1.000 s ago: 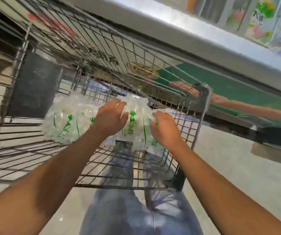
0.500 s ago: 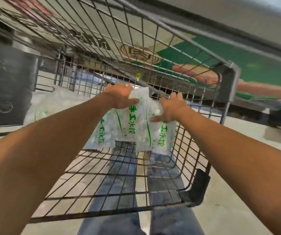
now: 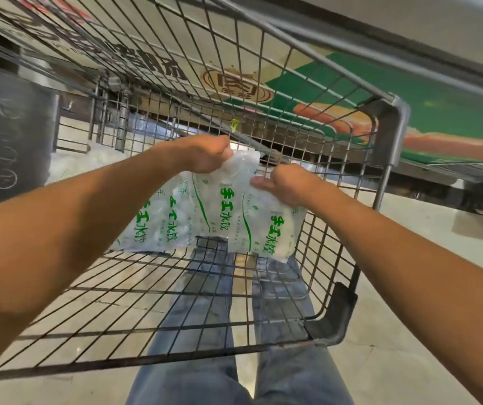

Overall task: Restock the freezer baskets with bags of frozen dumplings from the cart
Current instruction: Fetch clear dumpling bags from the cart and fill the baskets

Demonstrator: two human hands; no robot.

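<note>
While my left hand (image 3: 205,153) and right hand (image 3: 287,182) keep gripping them, clear green-printed dumpling bags (image 3: 228,211) hang higher above the grey wire cart (image 3: 392,135), toward twelve o'clock.

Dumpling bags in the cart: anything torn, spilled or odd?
Nothing stands out. The left hand and right hand grip the top edges of clear dumpling bags, which hang upright above the cart floor. No tear or loose dumplings show. More bags lie further in, too blurred to check.
</note>
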